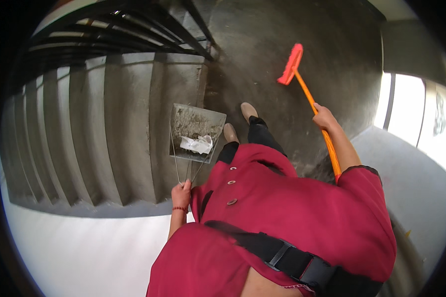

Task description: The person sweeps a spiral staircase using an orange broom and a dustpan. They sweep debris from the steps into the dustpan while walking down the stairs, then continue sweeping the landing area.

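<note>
My left hand [181, 193] is closed around the wire handle of a metal dustpan [193, 118]. Crumpled white paper [197, 144] and some grey dirt lie in the pan, which is beside my left shoe at the stair edge. On the other side, my right hand [325, 118] grips the orange shaft of a broom [307, 90]. Its pinkish-red bristle head [292, 65] is out ahead of me, over the dark floor; whether it touches the floor I cannot tell.
A concrete staircase [133, 122] runs off to the left, bordered by a dark metal railing [163, 28] and a white wall [85, 252]. My shoes [249, 110] stand on the dark landing [267, 33]. Bright window panes [407, 107] are at the right.
</note>
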The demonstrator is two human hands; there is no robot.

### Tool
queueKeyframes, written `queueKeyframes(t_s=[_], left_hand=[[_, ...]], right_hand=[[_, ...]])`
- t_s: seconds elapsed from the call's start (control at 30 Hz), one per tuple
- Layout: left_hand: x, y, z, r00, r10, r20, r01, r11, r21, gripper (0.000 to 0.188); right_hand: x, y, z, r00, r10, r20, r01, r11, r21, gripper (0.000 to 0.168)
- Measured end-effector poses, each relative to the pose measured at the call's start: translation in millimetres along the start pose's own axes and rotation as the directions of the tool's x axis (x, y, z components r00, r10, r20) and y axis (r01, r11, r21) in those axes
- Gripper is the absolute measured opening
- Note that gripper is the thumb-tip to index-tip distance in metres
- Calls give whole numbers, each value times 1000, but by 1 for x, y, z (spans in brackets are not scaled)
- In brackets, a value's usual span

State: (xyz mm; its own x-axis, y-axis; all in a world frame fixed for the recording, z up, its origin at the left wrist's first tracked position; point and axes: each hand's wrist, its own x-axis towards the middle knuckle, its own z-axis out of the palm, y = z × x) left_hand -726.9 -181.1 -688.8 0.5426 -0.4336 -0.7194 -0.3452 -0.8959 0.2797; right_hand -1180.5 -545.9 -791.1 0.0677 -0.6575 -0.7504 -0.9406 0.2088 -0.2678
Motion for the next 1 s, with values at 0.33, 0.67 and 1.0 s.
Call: queueKeyframes(t_s=[0.33,0.67,1.0], left_hand=[[131,126,-31,976,156,153,-170,981,88,38],[195,285,-8,949,46,313,-96,985,146,40],[264,361,57,916,111,384,-163,981,106,38]], right_hand=[[-208,137,112,733,542,411,-669,463,582,62],[-221,197,274,749,311,585,-605,682,411,26],[-35,35,42,940,282,191,-319,537,781,19]])
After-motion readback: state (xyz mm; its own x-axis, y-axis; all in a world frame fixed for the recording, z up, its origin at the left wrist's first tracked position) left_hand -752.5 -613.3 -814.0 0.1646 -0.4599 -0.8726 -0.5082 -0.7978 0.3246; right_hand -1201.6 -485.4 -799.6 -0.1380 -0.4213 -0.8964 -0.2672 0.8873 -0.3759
